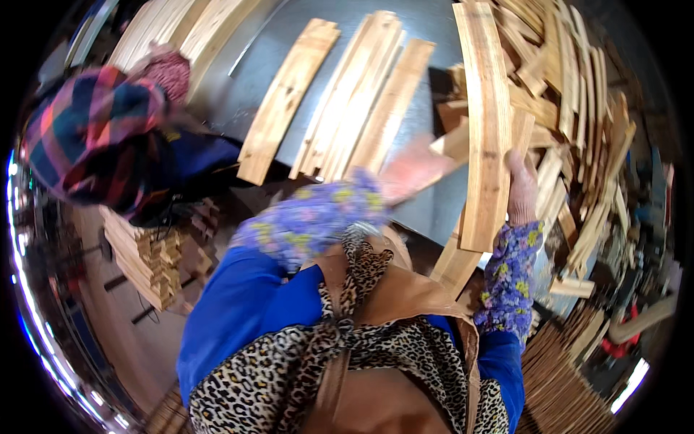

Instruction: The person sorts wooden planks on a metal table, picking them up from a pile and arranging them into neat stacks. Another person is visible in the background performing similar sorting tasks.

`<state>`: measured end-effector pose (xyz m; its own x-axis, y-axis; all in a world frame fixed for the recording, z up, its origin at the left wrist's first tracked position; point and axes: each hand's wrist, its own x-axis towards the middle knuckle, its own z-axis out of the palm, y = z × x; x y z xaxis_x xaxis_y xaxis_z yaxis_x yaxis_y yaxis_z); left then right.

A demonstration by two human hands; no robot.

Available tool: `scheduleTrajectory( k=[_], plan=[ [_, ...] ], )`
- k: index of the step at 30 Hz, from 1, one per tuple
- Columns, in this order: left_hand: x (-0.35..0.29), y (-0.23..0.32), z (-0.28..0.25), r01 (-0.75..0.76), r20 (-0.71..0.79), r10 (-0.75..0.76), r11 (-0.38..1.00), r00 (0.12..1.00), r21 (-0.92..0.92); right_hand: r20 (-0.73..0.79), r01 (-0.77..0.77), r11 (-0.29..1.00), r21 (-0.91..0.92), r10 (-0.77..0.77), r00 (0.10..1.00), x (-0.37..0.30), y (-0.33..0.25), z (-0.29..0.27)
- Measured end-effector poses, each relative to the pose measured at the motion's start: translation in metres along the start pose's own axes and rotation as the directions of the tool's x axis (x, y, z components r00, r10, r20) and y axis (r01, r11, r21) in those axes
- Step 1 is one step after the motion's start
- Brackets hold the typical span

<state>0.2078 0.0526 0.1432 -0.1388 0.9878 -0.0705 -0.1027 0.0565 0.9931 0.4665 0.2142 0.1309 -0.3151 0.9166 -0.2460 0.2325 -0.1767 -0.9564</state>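
Note:
A long wooden board (486, 130) stands out in front of me on the right, lengthwise away from my body. My right hand (522, 186), in a pale glove, is closed on the board's right edge near its lower half. My left hand (416, 170) is smeared by motion, left of that board and beside a shorter wooden piece (455, 143); whether it touches this piece I cannot tell. Just left of it, several boards (354, 101) lie side by side on the grey metal table (278, 43), with one wider board (289, 101) apart from them.
A heap of loose wooden strips (557, 65) fills the right side. At the left a person in a plaid sleeve (101, 130) works beside stacked boards (163, 29). More wood is piled low at the left (144, 260) and in a brown stack (564, 376) at lower right.

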Motion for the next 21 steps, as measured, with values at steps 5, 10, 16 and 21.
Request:
scheduleTrajectory(
  k=[5,10,16,21],
  plan=[
    [0.038,-0.037,0.029,0.134,-0.148,-0.301,0.742,0.942,-0.657,0.163,-0.033,0.999,-0.012,0.034,0.986,0.083,-0.029,0.101],
    [0.038,-0.019,-0.081,0.067,-0.393,-0.289,0.868,0.873,-0.491,0.007,0.028,0.858,-0.512,-0.029,1.0,0.165,-0.027,0.158],
    [-0.031,0.019,-0.236,0.509,-0.445,-0.288,0.677,0.848,0.532,-0.027,-0.18,0.635,-0.751,0.243,0.97,0.151,-0.054,0.281],
    [-0.042,-0.041,-0.262,0.619,-0.451,-0.435,0.422,0.779,0.662,-0.197,-0.337,0.907,-0.251,0.293,0.936,0.158,0.025,0.296]
  ],
)
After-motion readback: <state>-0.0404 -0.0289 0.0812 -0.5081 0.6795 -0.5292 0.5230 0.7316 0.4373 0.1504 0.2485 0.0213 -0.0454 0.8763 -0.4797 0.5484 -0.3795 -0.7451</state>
